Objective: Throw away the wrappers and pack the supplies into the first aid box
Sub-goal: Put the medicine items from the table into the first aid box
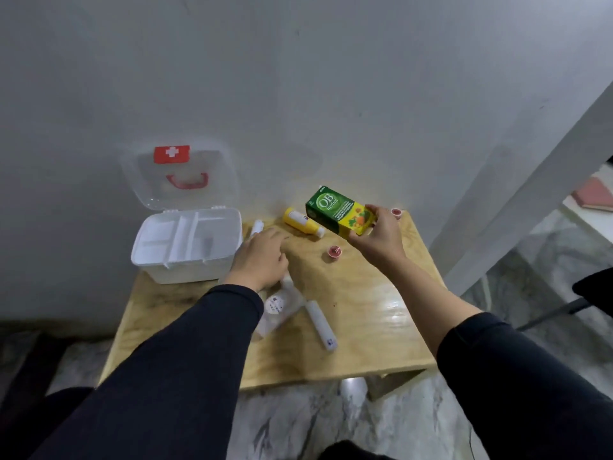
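Note:
The white first aid box (229,247) stands open at the table's back left, its clear lid (212,167) leaning on the wall. My right hand (378,240) holds a green and yellow medicine carton (335,210) in the air above the table. My left hand (262,257) lies flat on the table beside the box, fingers apart, over a clear wrapper (282,307). A yellow bottle (302,222), a white tube (320,325) and another white tube (257,226) lie on the wood. Two small red-topped cups (334,252) (396,212) sit near the right.
The small wooden table (365,327) stands against a grey wall. A white slanted beam (517,200) rises at the right. Marble floor lies below, with a metal table leg (353,390) showing under the front edge.

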